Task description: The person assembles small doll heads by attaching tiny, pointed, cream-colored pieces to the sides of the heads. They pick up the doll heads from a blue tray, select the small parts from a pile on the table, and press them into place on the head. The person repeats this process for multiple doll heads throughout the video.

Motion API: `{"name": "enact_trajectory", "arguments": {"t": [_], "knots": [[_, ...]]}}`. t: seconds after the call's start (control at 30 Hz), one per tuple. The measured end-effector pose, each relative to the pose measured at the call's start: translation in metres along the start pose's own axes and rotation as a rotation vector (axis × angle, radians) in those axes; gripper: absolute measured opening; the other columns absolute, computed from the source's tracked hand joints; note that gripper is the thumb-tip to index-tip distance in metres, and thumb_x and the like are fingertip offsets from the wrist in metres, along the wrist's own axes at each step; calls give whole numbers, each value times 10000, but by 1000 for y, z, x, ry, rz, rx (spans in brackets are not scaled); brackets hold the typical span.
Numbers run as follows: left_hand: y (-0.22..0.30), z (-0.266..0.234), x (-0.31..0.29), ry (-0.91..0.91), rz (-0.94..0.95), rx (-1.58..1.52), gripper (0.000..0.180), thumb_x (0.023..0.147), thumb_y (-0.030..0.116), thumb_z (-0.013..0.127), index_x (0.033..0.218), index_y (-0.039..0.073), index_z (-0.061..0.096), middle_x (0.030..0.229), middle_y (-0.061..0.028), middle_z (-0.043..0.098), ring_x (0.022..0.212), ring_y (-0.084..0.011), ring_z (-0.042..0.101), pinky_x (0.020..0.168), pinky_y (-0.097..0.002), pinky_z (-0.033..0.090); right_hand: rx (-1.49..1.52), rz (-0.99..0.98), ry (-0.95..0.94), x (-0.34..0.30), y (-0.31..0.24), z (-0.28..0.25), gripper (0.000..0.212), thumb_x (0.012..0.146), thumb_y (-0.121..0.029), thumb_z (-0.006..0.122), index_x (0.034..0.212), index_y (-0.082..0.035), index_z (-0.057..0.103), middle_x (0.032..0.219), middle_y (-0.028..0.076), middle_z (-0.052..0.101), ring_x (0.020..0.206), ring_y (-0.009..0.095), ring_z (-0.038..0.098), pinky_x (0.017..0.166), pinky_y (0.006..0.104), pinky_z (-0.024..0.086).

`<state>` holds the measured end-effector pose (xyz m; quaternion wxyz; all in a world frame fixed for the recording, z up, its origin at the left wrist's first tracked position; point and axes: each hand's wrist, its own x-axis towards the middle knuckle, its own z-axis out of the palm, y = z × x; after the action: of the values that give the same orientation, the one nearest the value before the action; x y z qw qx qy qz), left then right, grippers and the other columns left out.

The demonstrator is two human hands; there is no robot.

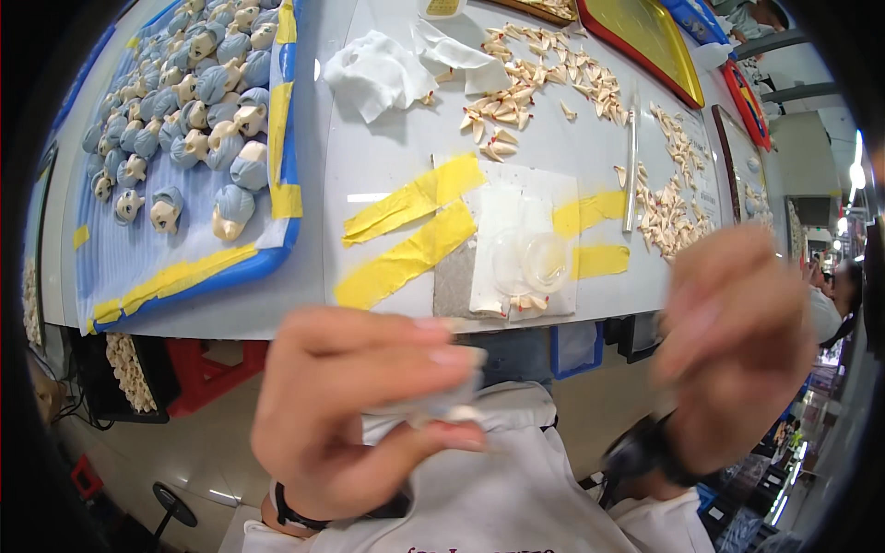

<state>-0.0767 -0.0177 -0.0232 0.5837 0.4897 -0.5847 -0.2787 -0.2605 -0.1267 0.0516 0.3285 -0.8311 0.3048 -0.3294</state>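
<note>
My left hand (355,410) is closed, thumb and fingers pinching a small grey-blue and pale piece (426,403) in front of my apron. Fingers cover most of that piece, so its kind does not show. Off to the right, my right hand (733,318) is raised with its fingers bent. Motion smears it, and whether anything is between the fingertips cannot be seen. Between and beyond the hands, two see-through round dishes (544,261) sit on a white pad (493,230) at the table's near edge. A few small pale pointed parts (528,302) lie just in front of them.
At left, a blue tray (277,249) edged with yellow tape holds many blue-haired doll heads (166,209). Small pale parts (502,106) lie scattered behind the pad and at right (673,217), near a metal ruler (632,170). White cloth (376,74) and a yellow-red tray (645,41) are farther back.
</note>
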Motion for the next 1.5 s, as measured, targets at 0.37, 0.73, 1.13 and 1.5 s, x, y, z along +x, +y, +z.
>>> {"name": "enact_trajectory", "arguments": {"t": [0.37, 0.73, 1.13, 1.5], "knots": [[-16, -3, 0, 153, -110, -350, 610, 648, 348, 776, 1069, 33, 466, 960, -120, 497, 725, -182, 567, 538, -213, 459, -645, 96, -404, 99, 86, 4, 99, 705, -44, 633, 766, 15, 581, 656, 56, 572, 588, 116, 499, 555, 239, 395], [-15, -8, 1, 142, -145, -451, 565, 663, 301, 773, 1031, 12, 457, 960, -121, 476, 721, -198, 582, 568, -222, 481, -313, 195, -245, 64, 51, -22, 122, 709, -10, 604, 807, 13, 535, 702, 59, 555, 632, 107, 519, 584, 225, 413], [-16, -9, -1, -80, 4, -277, 375, 709, 168, 728, 959, 25, 489, 981, -148, 483, 857, -233, 560, 749, -305, 480, -62, 83, -11, 5, 17, 7, 215, 660, 190, 521, 798, 28, 552, 810, 116, 569, 768, 170, 552, 733, 260, 441], [-26, -6, -6, -82, 51, -363, 379, 698, 142, 743, 944, 19, 483, 1034, -168, 466, 845, -251, 596, 679, -283, 522, -474, -178, -33, 5, 16, 26, 184, 556, 117, 611, 691, 0, 569, 737, 83, 559, 714, 201, 518, 641, 272, 396]]}}
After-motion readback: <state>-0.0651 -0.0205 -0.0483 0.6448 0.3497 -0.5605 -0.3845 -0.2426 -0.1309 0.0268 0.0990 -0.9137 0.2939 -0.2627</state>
